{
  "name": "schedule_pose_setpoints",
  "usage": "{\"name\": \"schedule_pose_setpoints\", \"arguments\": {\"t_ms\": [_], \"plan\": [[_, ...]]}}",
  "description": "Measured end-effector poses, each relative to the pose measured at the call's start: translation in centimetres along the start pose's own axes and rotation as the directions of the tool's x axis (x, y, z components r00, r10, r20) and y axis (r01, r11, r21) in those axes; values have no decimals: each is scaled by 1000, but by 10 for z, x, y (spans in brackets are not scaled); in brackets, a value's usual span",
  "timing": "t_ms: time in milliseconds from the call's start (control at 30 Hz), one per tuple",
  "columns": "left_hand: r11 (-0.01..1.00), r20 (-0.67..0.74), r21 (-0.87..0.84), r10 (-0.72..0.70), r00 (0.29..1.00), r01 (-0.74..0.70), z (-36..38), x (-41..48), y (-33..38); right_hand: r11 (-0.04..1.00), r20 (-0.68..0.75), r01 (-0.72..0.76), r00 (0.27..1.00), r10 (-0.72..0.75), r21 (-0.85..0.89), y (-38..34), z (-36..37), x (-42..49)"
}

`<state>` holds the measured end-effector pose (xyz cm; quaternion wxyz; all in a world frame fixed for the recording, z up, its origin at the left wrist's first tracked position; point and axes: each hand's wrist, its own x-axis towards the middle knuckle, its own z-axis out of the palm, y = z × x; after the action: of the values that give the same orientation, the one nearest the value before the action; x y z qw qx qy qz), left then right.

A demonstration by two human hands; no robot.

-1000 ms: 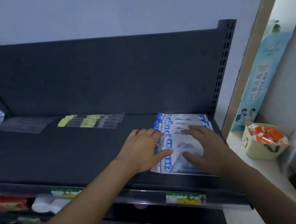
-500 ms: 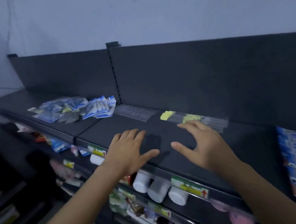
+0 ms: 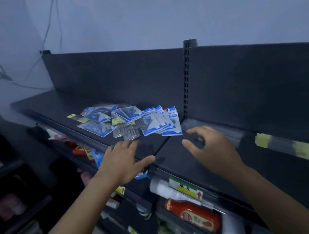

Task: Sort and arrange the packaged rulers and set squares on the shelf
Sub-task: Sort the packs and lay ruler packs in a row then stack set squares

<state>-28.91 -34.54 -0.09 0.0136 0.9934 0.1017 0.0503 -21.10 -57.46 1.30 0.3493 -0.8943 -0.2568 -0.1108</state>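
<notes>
A loose heap of packaged set squares (image 3: 123, 120) is noted on the shelf (image 3: 56, 102). The left hand (image 3: 122, 162) is held over the front edge, fingers straight, nothing gripped. The right hand (image 3: 210, 149) is loosely curled and empty. Packaged rulers (image 3: 290, 144) are laid further right.

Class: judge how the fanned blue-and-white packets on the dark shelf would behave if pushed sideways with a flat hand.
The fanned packets are thin, flat and overlapping, so they would probably slide over one another rather than move as a block. Their glossy wrapping looks slippery on the smooth shelf. Lying flat, they should not roll.
</notes>
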Motion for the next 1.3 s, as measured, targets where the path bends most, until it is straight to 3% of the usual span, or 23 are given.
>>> {"name": "schedule_pose_setpoints", "arguments": {"t_ms": [267, 400, 567, 700, 833, 1033, 1133, 1233, 1300], "plan": [[999, 57, 30, 15, 998, -17, 23, 104, -84, 999, 141, -38, 989, 34, 27, -5, 92, 101], [995, 169, 32, 92, 981, -99, 25, 169, -123, 998, 279, -65, 959, 55, 24, -10, 136, 155], [957, 335, -121, 288, 897, -262, 23, 233, -163, 997, 290, -80, 953, 83, -20, -22, 171, 201], [911, 358, -145, 411, 838, -385, 24, 279, -187, 1000, 409, -18, 912, 25, -21, -38, 201, 212], [807, 346, -300, 589, 730, -509, 28, 315, -195, 991, 435, 17, 899, 42, -131, -50, 222, 229], [649, 407, -319, 752, 518, -691, 35, 347, -187, 991, 352, -118, 926, 135, -71, -59, 229, 238], [569, 387, -367, 813, 436, -736, 37, 352, -185, 960, 154, -270, 948, 279, -77, -57, 227, 238], [468, 305, -389, 878, 368, -793, 43, 349, -182, 805, -86, -497, 863, 498, -324, -43, 217, 231], [373, 226, -371, 925, 307, -850, 48, 346, -175, 658, -134, -616, 766, 629, -433, -36, 211, 225]]}}
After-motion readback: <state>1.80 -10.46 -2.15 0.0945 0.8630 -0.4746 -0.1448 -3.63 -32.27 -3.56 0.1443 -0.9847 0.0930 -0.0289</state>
